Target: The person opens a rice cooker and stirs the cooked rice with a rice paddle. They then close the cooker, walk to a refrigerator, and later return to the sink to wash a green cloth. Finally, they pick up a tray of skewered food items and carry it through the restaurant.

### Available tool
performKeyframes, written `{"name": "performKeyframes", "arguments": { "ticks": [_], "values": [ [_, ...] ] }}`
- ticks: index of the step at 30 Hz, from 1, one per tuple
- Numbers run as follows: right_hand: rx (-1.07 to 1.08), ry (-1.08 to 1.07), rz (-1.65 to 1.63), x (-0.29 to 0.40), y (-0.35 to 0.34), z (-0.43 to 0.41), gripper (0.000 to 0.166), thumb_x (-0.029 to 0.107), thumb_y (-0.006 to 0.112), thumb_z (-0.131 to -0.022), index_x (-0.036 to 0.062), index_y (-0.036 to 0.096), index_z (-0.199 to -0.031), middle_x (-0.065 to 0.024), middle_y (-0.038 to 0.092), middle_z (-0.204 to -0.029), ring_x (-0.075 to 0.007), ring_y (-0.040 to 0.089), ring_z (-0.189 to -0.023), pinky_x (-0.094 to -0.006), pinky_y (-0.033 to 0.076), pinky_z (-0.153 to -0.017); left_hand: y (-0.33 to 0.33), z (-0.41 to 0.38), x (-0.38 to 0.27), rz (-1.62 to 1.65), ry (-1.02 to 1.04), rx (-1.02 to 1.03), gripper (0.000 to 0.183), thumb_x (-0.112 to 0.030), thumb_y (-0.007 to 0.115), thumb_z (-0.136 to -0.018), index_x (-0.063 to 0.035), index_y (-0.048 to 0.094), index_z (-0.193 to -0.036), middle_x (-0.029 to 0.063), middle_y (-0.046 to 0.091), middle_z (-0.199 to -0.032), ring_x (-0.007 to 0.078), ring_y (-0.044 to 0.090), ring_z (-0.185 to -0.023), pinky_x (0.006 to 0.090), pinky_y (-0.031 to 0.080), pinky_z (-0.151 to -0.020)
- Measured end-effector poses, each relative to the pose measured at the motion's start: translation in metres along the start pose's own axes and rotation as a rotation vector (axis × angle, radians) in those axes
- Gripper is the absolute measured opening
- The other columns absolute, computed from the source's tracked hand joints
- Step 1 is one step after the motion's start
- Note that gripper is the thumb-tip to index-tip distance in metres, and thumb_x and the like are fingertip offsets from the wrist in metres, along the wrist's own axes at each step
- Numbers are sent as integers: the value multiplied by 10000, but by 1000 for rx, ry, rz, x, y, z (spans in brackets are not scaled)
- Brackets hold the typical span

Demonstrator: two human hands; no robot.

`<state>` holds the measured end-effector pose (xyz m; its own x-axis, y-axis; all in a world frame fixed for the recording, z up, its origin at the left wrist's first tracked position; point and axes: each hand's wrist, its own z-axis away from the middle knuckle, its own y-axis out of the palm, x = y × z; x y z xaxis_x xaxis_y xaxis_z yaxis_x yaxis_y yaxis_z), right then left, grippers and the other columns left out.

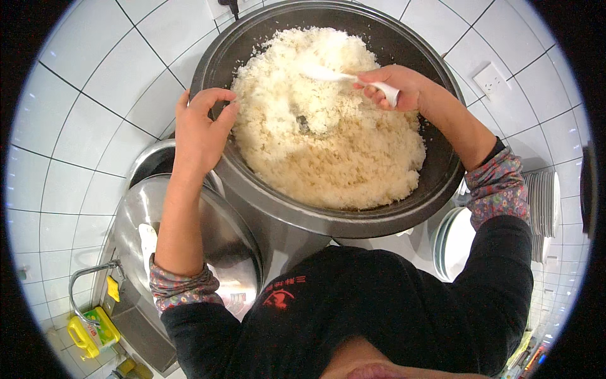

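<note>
A large dark round cooking pot [293,222] stands in front of me, heaped with cooked white rice [331,161]. In my right hand [393,87] is a white rice paddle [326,74], gripped by its handle. Its blade lies over the upper middle of the rice, and the blade's outline blurs into the white grains. My left hand [203,125] is on the pot's left rim, thumb and index finger over the inner side and other fingers outside. A small dark gap shows in the middle of the rice.
A big shiny metal lid [227,237] lies at left, with a white object [147,240] on it, partly behind my forearm. Lower left are a sink [142,331], a faucet [75,284] and a yellow jug [94,331]. White bowls [459,241] and stacked plates [544,203] stand right.
</note>
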<state>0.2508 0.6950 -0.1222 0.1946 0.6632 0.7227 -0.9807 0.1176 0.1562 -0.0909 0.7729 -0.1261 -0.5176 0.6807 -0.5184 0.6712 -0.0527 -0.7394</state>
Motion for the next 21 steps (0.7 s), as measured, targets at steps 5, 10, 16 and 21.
{"name": "performKeyframes", "arguments": {
  "ticks": [5,10,16,21],
  "values": [
    [-50,-251,351,0,-25,27,249,257,517,-927,22,546,-1006,40,489,-696,-45,442,-550,-205,386,-443,1,1,-3,27,-23,-25,168,-191,601,-815,-47,624,-898,85,642,-917,258,563,-891,420,192,-1094],
    [-297,-244,1367,6,-27,83,237,285,484,-931,88,590,-1009,-16,547,-711,-140,556,-652,-307,478,-599,0,0,-8,-28,-56,-13,169,-184,599,-813,-31,622,-882,87,640,-901,253,574,-862,410,203,-1089],
    [-423,-436,1956,-34,3,51,266,279,578,-843,84,609,-1021,-122,626,-797,-295,622,-754,-404,493,-655,-1,0,-9,-19,11,-17,164,-178,594,-810,-35,618,-886,94,634,-924,261,570,-900,426,209,-1085],
    [-355,-543,1844,-53,39,-27,310,171,537,-853,39,540,-1133,-169,623,-844,-304,636,-731,-409,519,-647,-1,-1,-14,-77,5,13,168,-178,596,-806,-33,614,-888,94,631,-938,266,568,-915,432,209,-1085]
  ]
}}
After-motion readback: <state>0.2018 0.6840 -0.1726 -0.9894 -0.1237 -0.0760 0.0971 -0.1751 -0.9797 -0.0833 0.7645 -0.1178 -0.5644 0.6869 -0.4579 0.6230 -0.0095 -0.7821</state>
